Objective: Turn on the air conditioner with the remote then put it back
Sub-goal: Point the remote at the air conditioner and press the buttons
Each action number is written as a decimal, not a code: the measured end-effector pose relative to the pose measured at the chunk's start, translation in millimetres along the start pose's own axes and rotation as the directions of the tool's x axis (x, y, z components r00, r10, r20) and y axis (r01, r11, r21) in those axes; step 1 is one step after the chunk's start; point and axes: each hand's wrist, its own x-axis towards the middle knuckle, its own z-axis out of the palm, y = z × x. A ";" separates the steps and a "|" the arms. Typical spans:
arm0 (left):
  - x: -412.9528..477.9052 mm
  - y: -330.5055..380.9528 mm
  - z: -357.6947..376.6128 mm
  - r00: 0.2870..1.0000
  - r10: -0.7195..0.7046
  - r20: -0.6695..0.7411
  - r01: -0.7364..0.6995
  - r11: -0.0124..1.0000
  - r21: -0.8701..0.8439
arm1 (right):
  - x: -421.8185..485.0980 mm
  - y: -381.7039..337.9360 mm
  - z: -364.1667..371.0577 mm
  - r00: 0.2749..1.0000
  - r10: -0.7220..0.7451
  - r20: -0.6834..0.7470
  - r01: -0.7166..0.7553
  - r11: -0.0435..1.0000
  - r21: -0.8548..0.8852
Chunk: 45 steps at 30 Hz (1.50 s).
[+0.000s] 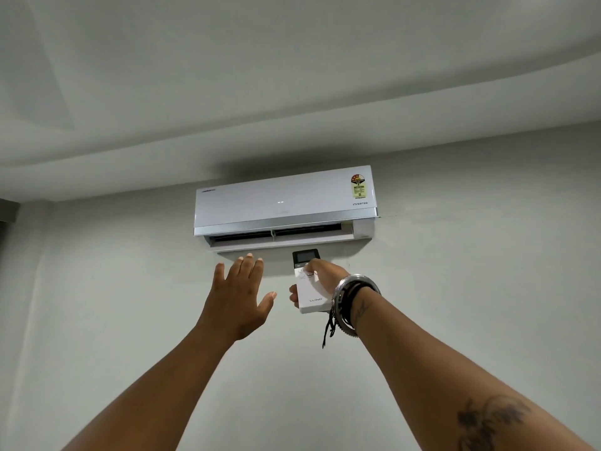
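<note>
A white split air conditioner (283, 203) hangs high on the wall, its louvre tilted open and two small lights showing on its front panel. My right hand (325, 275) is raised just below it and grips a white remote (309, 292) with a dark screen at its top; my thumb rests on the buttons. My left hand (242, 294) is held up beside the remote, palm toward the unit, fingers spread and holding nothing. The two hands are a little apart.
The grey wall (455, 288) is bare around the unit and a stepped ceiling (292, 76) runs above it. A dark fixture (6, 219) shows at the far left edge. Bracelets (351, 301) circle my right wrist.
</note>
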 end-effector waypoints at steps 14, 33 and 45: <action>-0.1 2.5 -5.1 1.000 0.001 0.025 -0.002 1.000 0.025 | -13.8 -2.1 3.0 0.996 0.078 0.050 -0.076 0.996 -0.044; -2.6 -1.7 -13.4 0.999 0.006 0.038 -0.007 1.000 0.022 | -16.1 -0.1 9.7 0.991 0.107 0.086 -0.108 0.994 0.014; -2.7 -8.2 -15.4 0.999 0.007 0.050 -0.009 0.999 0.038 | -20.1 -1.2 10.6 0.993 0.073 0.088 -0.076 0.997 0.030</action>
